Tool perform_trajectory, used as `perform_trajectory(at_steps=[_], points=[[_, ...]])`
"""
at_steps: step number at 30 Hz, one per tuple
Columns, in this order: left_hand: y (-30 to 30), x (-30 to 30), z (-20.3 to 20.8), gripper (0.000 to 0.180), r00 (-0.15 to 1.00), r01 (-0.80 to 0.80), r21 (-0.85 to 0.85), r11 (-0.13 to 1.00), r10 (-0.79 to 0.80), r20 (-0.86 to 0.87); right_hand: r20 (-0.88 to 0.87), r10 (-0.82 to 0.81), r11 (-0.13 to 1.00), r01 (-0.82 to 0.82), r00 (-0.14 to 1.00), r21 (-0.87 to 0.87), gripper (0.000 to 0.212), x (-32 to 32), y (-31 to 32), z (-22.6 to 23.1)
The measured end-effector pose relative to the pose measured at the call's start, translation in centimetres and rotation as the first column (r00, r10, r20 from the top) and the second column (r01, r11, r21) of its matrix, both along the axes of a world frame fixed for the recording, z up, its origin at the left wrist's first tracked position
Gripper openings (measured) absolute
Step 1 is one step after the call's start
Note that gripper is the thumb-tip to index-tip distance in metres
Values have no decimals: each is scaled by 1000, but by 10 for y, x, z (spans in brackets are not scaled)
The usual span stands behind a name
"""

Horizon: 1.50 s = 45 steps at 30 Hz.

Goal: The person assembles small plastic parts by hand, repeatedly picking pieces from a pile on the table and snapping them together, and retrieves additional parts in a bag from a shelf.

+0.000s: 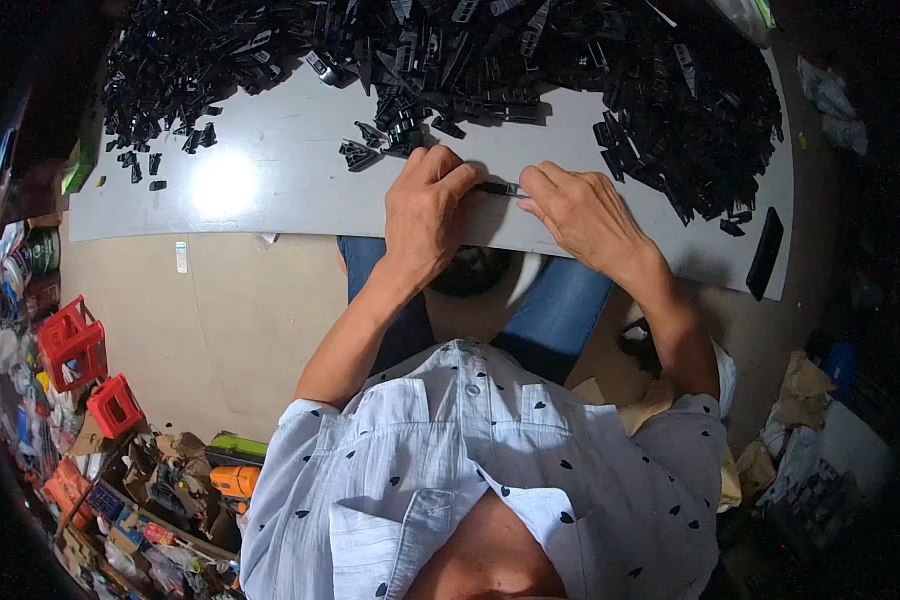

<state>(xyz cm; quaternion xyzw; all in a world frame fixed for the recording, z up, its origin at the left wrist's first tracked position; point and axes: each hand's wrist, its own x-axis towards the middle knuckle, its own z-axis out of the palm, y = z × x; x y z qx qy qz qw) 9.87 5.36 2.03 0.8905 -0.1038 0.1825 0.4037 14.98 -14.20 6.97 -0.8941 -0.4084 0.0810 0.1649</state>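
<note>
Near the front edge of a light grey tabletop, a small black plastic part stretches between my two hands. My left hand is closed around its left end, which the fingers hide. The right end sits pinched between thumb and fingertips of my right hand. Just beyond my left hand lie a few loose black pieces. Farther back, a wide heap of black plastic parts covers the table.
Another pile of black parts spreads over the right side. A long black strip lies by the right front corner. On the floor at left are red plastic stools and a box of clutter.
</note>
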Motion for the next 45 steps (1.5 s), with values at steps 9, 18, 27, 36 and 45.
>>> perform_trajectory(at_steps=[9,18,27,36,45], points=[[-1,4,0,16,1000,-4,-4,1000,4,2,138,132,977,-105,982,-187,13,10,9,6],[-9,12,-5,6,994,103,-103,989,-98,47,217,493,814,-358,843,-457,6,14,15,24],[-1,-2,-4,7,993,90,-197,976,-103,-57,-49,577,644,-490,815,-588,14,22,46,30],[7,2,-2,15,992,97,-162,982,-108,-58,-53,528,667,-453,847,-592,13,25,63,37],[4,2,-5,14,996,70,-177,982,-80,-50,-63,494,706,-442,867,-553,16,19,55,22]])
